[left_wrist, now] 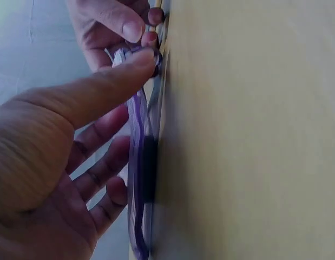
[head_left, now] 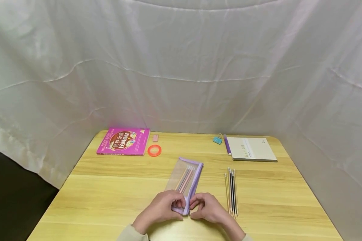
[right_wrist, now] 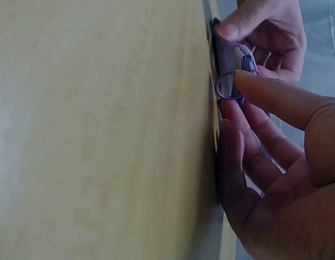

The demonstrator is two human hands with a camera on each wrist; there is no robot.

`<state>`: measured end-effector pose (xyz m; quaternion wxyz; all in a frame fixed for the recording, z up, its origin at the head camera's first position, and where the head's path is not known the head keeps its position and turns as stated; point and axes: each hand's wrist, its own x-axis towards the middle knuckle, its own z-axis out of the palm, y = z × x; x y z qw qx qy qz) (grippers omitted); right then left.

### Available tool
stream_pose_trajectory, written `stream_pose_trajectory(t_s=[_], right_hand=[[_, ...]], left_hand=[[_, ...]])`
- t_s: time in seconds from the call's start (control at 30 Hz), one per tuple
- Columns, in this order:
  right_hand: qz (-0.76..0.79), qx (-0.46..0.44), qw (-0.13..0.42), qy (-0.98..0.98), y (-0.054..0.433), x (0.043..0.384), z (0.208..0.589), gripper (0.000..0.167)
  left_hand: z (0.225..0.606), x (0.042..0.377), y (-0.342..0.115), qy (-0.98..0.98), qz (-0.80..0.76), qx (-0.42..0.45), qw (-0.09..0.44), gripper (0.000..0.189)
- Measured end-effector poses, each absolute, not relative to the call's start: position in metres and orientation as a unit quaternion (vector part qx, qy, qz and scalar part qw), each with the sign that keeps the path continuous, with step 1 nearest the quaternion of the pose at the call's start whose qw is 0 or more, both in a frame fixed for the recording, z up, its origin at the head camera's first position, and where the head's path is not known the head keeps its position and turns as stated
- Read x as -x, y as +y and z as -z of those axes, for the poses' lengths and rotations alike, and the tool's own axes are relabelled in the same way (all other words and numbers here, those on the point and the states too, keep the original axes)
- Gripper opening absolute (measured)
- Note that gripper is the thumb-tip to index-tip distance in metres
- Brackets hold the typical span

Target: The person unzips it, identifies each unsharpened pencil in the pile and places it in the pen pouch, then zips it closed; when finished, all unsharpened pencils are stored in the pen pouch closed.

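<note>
A see-through mesh pencil case (head_left: 181, 180) with purple edging and a zipper lies flat on the table, several pencils (head_left: 187, 179) inside it. My left hand (head_left: 164, 207) grips its near left corner, thumb on the near end and fingers curled over the top. At the near right corner my right hand (head_left: 209, 209) holds the edge with bent fingers, its thumb tip by the zipper's ring pull (right_wrist: 229, 86). Whether that thumb pinches the ring is hard to see. Several loose pencils (head_left: 233, 192) lie right of the right hand.
Back left are a pink book (head_left: 123, 142), a pink eraser (head_left: 155, 138) and a red tape ring (head_left: 154, 150). Toward the back right are a blue binder clip (head_left: 218, 139), a purple pen (head_left: 227, 145) and a white notebook (head_left: 253, 149). Grey curtains (head_left: 193, 67) surround the wooden table.
</note>
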<state>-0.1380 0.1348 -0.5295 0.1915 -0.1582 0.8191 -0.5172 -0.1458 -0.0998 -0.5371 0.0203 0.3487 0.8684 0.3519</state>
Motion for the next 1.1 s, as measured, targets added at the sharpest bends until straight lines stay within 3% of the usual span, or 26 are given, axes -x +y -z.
stream_pose_trajectory(t_s=[0.4, 0.67, 1.1], right_hand=[[0.519, 0.160, 0.191, 0.818, 0.1315, 0.1411, 0.5305, 0.023], [0.531, 0.148, 0.195, 0.811, 0.1295, 0.1423, 0.5305, 0.027], [0.559, 0.140, 0.212, 0.789, 0.1249, 0.1424, 0.5302, 0.031]], left_hand=[[0.5381, 0.1437, -0.0955, 0.879, -0.311, -0.360, -0.028, 0.018], [0.5364, 0.1434, -0.0957, 0.890, -0.286, -0.353, -0.037, 0.008], [0.5385, 0.1445, -0.0973, 0.898, -0.282, -0.335, -0.048, 0.006]])
